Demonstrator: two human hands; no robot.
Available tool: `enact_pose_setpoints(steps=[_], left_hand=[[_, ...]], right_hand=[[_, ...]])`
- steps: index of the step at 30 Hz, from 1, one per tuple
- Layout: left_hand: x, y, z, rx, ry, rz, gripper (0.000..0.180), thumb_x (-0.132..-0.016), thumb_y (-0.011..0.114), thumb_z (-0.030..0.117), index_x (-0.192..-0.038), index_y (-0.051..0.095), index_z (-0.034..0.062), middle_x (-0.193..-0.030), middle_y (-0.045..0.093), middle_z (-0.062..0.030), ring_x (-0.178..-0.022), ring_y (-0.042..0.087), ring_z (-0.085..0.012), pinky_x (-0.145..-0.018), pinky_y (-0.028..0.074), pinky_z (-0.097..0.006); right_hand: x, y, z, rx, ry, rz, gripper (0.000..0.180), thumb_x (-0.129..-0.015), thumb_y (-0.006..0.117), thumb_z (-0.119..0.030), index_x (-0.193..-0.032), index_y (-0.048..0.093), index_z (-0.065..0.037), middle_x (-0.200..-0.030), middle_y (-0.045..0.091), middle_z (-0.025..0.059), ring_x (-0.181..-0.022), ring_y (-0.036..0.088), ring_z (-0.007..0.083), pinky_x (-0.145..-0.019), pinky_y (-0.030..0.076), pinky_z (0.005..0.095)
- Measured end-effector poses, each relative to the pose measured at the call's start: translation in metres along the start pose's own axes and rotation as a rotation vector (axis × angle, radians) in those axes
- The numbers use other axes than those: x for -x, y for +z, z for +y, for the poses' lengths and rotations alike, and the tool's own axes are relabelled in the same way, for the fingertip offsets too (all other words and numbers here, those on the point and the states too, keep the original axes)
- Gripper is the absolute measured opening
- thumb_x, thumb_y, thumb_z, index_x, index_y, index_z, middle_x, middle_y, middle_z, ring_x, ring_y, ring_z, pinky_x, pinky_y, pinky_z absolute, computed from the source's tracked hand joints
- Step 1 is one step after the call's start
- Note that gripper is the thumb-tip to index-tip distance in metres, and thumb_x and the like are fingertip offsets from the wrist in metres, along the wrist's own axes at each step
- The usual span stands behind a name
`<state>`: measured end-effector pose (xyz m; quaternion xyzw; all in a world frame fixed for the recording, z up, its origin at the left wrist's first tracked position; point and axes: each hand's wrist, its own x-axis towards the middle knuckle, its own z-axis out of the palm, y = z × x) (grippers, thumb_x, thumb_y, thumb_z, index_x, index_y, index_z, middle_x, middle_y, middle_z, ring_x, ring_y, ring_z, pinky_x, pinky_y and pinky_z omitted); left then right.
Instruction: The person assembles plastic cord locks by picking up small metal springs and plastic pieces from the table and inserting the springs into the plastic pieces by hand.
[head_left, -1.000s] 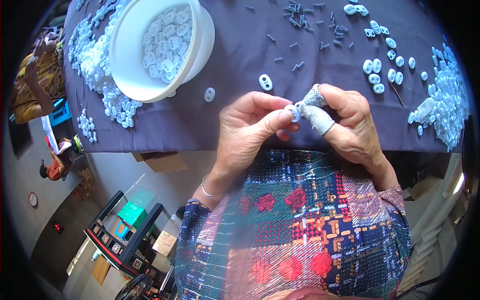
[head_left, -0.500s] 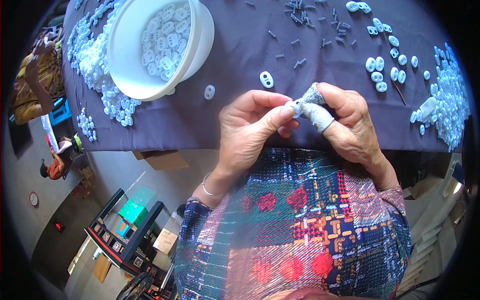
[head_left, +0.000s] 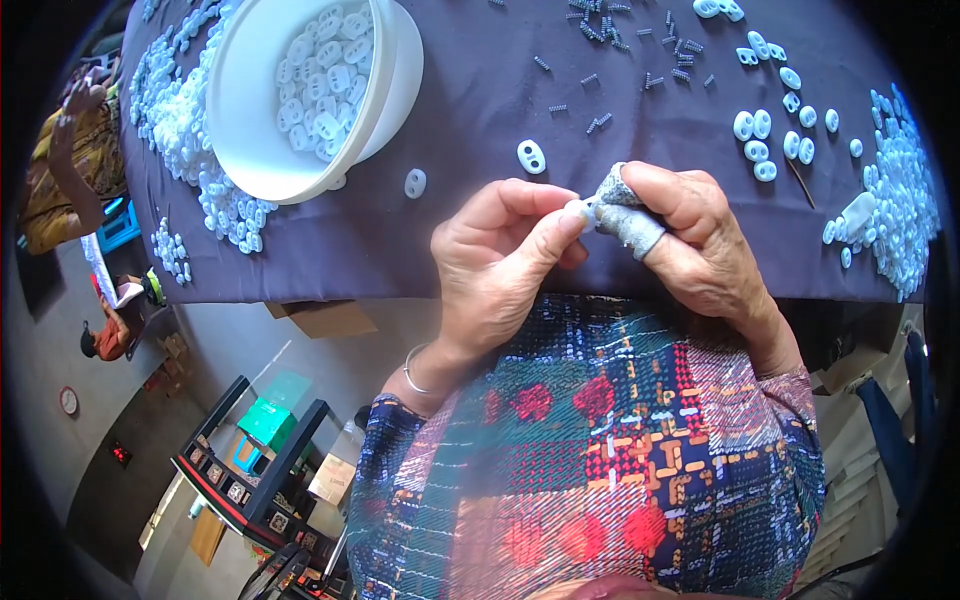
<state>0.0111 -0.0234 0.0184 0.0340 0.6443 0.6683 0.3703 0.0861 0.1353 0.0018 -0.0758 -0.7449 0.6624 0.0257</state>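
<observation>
Over the table's near edge, my left hand (head_left: 495,262) pinches a small white plastic cord lock (head_left: 588,217) between thumb and fingertips. My right hand (head_left: 705,235) meets it from the other side. Its thumb and forefinger wear grey finger covers (head_left: 628,215) and press together on the piece, whose far side they hide. Whether a spring sits between the fingertips is too small to tell. Just beyond my hands lies an oval white cord lock (head_left: 531,157) with two dark holes. Another cord lock (head_left: 415,183) rests farther left.
A white bucket (head_left: 398,115) holding several white pieces stands at the far left, beside a heap of cord lock parts (head_left: 185,130). Small metal springs (head_left: 610,30) are scattered at the back. On the right lie another white heap (head_left: 900,210) and a thin brown stick (head_left: 800,185).
My right fingers have tipped slightly and closed in around the piece, so less of it shows. Both hands remain together in nearly the same place. A dark blue shape has appeared at the lower right.
</observation>
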Motion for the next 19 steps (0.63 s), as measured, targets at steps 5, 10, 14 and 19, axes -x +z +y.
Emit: enact_pose_setpoints(steps=[5, 10, 14, 19], left_hand=[[-0.001, -0.0013, -0.0014, -0.004, 0.002, -0.011, 0.012, -0.082, 0.066, 0.003, -0.092, 0.062, -0.0016, -0.081, 0.064, -0.0054, -0.065, 0.06, -0.0087, -0.058, 0.05, -0.019], [-0.0033, -0.0028, -0.0014, -0.02, 0.001, -0.025, 0.011, -0.082, 0.066, 0.001, -0.092, 0.062, -0.002, -0.08, 0.063, -0.005, -0.063, 0.06, -0.0081, -0.056, 0.049, -0.018], [-0.0055, -0.0018, -0.0027, -0.003, -0.001, -0.017, 0.011, -0.082, 0.066, 0.001, -0.092, 0.062, -0.002, -0.08, 0.064, -0.005, -0.063, 0.06, -0.0079, -0.056, 0.049, -0.018], [-0.0062, -0.0038, -0.0027, 0.022, -0.006, -0.019, 0.013, -0.083, 0.066, 0.002, -0.094, 0.061, -0.0019, -0.083, 0.064, -0.006, -0.064, 0.06, -0.0084, -0.057, 0.05, -0.018]], right_hand=[[-0.0001, -0.0041, 0.0018, 0.02, 0.021, -0.071, 0.006, -0.079, 0.055, 0.0, -0.082, 0.052, 0.005, -0.066, 0.051, 0.0087, -0.057, 0.052, 0.0162, -0.054, 0.039, 0.0271], [-0.0012, -0.0042, 0.0009, -0.082, 0.084, -0.098, 0.003, -0.082, 0.054, -0.001, -0.081, 0.054, 0.002, -0.062, 0.048, 0.0009, -0.05, 0.044, 0.0064, -0.045, 0.032, 0.023], [-0.0017, -0.002, 0.0047, -0.197, 0.147, -0.081, 0.004, -0.085, 0.054, -0.002, -0.082, 0.055, 0.0, -0.061, 0.045, -0.0039, -0.048, 0.039, 0.0018, -0.041, 0.028, 0.02], [-0.005, -0.0003, 0.0027, -0.188, 0.164, -0.091, 0.004, -0.085, 0.055, -0.003, -0.083, 0.056, 0.0, -0.06, 0.045, -0.0039, -0.046, 0.039, 0.0016, -0.04, 0.029, 0.0197]])
